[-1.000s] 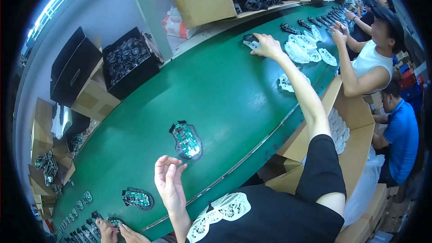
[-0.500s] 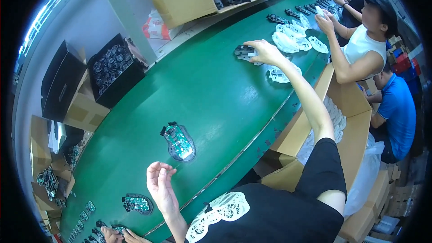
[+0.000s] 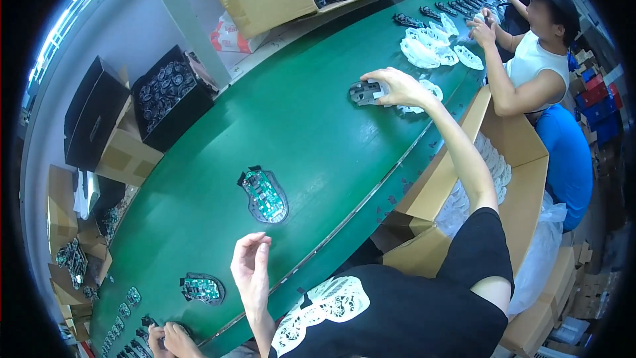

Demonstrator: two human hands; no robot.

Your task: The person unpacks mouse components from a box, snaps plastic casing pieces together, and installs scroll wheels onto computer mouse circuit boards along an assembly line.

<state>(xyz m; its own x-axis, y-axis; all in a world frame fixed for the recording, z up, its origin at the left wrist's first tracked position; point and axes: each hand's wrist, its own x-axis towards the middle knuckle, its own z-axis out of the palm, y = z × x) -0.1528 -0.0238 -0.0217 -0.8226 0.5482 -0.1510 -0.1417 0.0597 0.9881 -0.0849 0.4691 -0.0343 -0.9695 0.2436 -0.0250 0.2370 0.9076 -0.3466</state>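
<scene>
Circuit-board assembly point(image 3: 265, 196) lay flat on the green work surface point(image 3: 324, 152), just ahead of your left hand point(image 3: 252, 272) and apart from it, its long axis running mostly away from you with the far end leaning a little left. Your left hand was clearly the nearer one to it; its fingers curled loosely with the thumb beside them, and nothing showed in its grasp. Your right hand point(image 3: 402, 87) reached well beyond the assembly and to its right, thumb and fingers gripping one end of a dark grey shell point(image 3: 366, 93). That shell pointed leftward out of your grip; whether its underside touched the surface could not be told. The assembly paired a black, rounded, slightly waisted rim with a glossy green board dotted with small components, and a dark tab jutted from its far end. The grey shell looked like hard moulded plastic, ridged and slotted, with a pale patch near your fingers. Farther right of the assembly, a white openwork frame point(image 3: 432, 88) lay partly hidden behind your right hand. A second board assembly point(image 3: 202, 288) rested nearer you and left of the first, its long axis set more crosswise.
</scene>
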